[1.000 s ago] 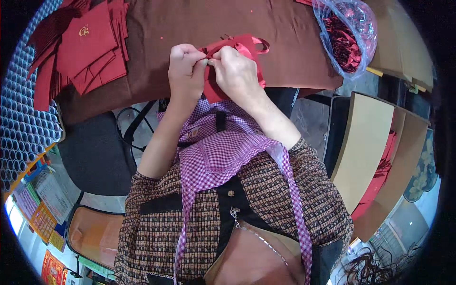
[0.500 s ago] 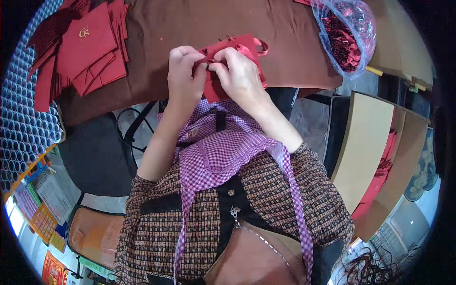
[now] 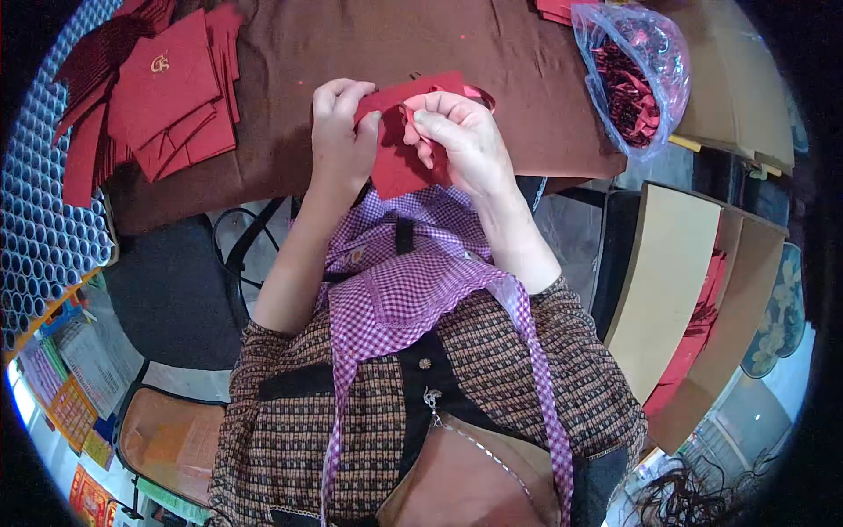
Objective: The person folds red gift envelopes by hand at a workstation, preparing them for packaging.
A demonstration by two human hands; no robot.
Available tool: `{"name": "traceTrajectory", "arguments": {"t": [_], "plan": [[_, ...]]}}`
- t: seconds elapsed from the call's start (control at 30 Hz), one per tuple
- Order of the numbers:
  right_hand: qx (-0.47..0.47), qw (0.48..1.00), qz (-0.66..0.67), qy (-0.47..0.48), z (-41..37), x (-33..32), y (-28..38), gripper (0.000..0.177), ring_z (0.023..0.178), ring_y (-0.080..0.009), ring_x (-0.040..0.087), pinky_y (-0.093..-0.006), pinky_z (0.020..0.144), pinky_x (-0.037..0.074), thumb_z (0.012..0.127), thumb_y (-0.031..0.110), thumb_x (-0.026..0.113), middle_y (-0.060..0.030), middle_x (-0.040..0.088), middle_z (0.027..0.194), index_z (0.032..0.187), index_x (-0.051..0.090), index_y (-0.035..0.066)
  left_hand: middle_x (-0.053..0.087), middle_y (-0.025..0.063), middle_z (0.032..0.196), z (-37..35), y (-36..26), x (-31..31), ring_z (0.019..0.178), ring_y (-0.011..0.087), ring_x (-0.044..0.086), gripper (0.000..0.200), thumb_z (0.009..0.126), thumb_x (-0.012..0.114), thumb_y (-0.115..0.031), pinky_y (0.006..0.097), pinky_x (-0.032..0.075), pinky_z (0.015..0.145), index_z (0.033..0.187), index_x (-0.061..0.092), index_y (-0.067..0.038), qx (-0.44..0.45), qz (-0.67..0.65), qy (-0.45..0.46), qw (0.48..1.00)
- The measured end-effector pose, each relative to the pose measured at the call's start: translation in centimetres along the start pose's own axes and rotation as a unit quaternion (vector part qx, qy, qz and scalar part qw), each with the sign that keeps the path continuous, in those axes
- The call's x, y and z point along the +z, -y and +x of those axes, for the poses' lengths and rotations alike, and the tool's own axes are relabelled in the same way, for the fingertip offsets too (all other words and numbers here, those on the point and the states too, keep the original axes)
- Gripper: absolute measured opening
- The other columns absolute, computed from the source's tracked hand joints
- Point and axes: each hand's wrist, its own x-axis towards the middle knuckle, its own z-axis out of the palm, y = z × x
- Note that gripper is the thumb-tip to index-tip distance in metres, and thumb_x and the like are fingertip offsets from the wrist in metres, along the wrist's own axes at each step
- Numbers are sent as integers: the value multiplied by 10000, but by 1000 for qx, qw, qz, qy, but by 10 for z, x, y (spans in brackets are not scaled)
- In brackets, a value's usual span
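Note:
A small red paper bag (image 3: 395, 180) is at the table's near edge, between my two hands. My left hand (image 3: 341, 123) grips its left edge, thumb against the front and fingers bent behind. With thumb and fingertips pinched together, my right hand (image 3: 465, 136) holds a red ribbon (image 3: 410, 134) in front of the bag. More ribbon loops out behind that hand at the bag's upper right. The far end of the ribbon is hidden by my fingers.
Flat red bags with a gold emblem (image 3: 167, 88) lie piled at the left of the brown-covered table (image 3: 290, 44). A clear plastic bag (image 3: 672, 70) of red ribbons sits at the right edge. A cardboard box (image 3: 667, 290) with red items stands right; a dark chair (image 3: 176, 281) is left.
My right hand has pulled back from my left and turned, drawing the ribbon with it. The red bag now shows more of its front. My left hand stays nearly in place.

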Motion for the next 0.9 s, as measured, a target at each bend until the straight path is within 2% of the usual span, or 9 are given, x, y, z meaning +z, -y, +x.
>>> {"name": "traceTrajectory", "arguments": {"t": [0.17, 0.33, 0.43, 0.53, 0.6, 0.67, 0.73, 0.77, 0.9], "plan": [[13, 996, 87, 22, 4, -3, 5, 162, 565, -109, 555, -229, 484, 453, 894, 57, 577, -90, 628, 768, 1043, 570, -7, 525, 160, 1146, 8, -2, -2, 1045, 303, 527, 284, 783, 627, -16, 377, 441, 890, 1065, 637, -43, 73, 138, -31, 987], [0, 994, 99, 45, 5, -5, 8, 128, 568, -104, 556, -233, 474, 450, 894, 55, 574, -92, 628, 762, 1014, 546, 18, 575, 119, 1053, 11, -29, -20, 977, 287, 536, 224, 778, 669, -35, 366, 425, 868, 1000, 651, -63, 83, -103, 16, 991], [4, 996, 66, 62, 1, -2, 9, 150, 573, -91, 547, -223, 485, 440, 899, 77, 580, -70, 620, 759, 1036, 561, 19, 593, 93, 947, 8, -33, -22, 918, 268, 555, 160, 780, 674, -29, 363, 432, 848, 936, 640, -52, 84, -113, 26, 990], [-38, 986, -161, 13, -13, 15, 14, 223, 664, -39, 547, -194, 575, 438, 888, 98, 617, -13, 607, 768, 1086, 590, -2, 590, 71, 867, 1, -33, -23, 835, 206, 580, 76, 810, 650, -15, 314, 451, 785, 879, 618, -25, 69, -121, 21, 990], [-125, 948, -294, 0, -23, 18, 11, 194, 724, -34, 556, -212, 613, 447, 859, 71, 640, 8, 611, 789, 1038, 615, -1, 584, 38, 859, -8, -38, -28, 788, 118, 574, 36, 853, 627, -33, 249, 448, 735, 859, 604, -7, -199, -274, 58, 939], [-164, 937, -308, -10, -19, 14, -4, 146, 741, -88, 591, -253, 644, 466, 831, 58, 656, -21, 626, 806, 963, 638, -2, 581, 21, 866, -14, -28, -27, 772, 60, 556, 60, 881, 609, -48, 208, 442, 695, 865, 597, 9, -183, -280, 72, 940], [-282, 868, -408, -34, -16, 11, -11, 127, 750, -162, 618, -289, 665, 486, 823, 60, 656, -75, 634, 821, 931, 645, -6, 590, 28, 877, -16, -27, -28, 786, 71, 562, 50, 879, 606, -32, 226, 457, 695, 891, 597, 16, -236, -310, 116, 914], [-270, 881, -386, -30, -16, 11, -11, 128, 749, -219, 626, -309, 678, 495, 819, 68, 659, -114, 633, 842, 915, 645, -15, 590, 28, 877, -15, -25, -29, 786, 71, 562, 50, 879, 606, -32, 226, 457, 695, 891, 597, 16, -236, -309, 116, 914], [-271, 878, -392, -42, -12, 10, -13, 114, 754, -215, 636, -309, 679, 497, 821, 65, 655, -110, 639, 836, 908, 644, -9, 599, 36, 917, -4, -15, -28, 801, 87, 571, 69, 885, 614, -55, 222, 457, 710, 930, 611, -1, -128, -235, 108, 958]]}}
